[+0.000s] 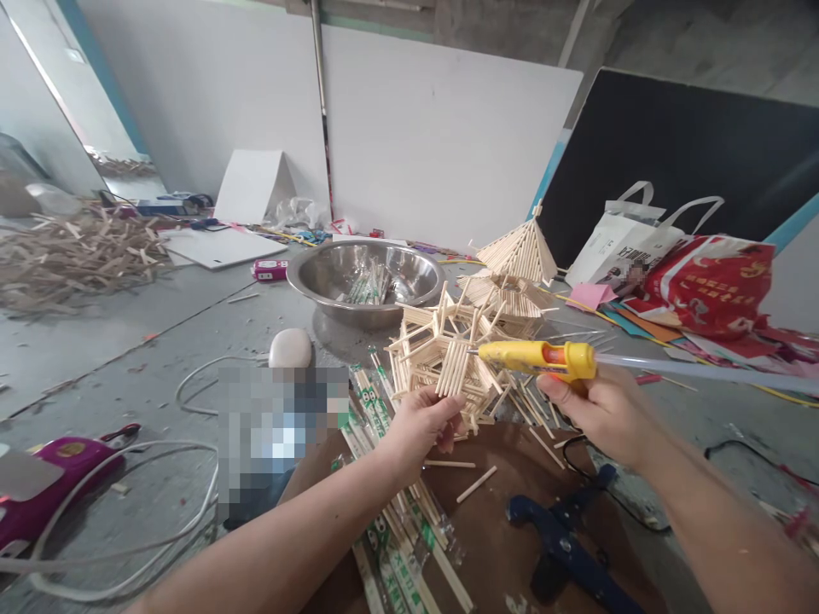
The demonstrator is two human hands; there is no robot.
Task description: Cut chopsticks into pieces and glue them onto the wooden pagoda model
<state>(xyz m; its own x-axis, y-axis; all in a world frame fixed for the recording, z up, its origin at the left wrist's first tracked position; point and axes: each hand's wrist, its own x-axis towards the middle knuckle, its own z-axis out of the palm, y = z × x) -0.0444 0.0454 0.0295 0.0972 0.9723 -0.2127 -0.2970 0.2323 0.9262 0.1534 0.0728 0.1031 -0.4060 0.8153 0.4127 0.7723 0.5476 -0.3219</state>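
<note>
My left hand grips the lower edge of a lattice model built of thin wooden sticks, held just above a brown board. My right hand is closed round a yellow hot-glue gun. Its nozzle points left and touches the sticks at the model's right side. A clear glue stick juts out of the gun's back toward the right. Loose sticks lie on the board under the model.
A steel bowl with wrapped chopsticks stands behind the model, beside finished stick roofs. Packs of chopsticks lie under my left forearm. A blue tool lies at the front, a purple device with white cable at left, bags at right.
</note>
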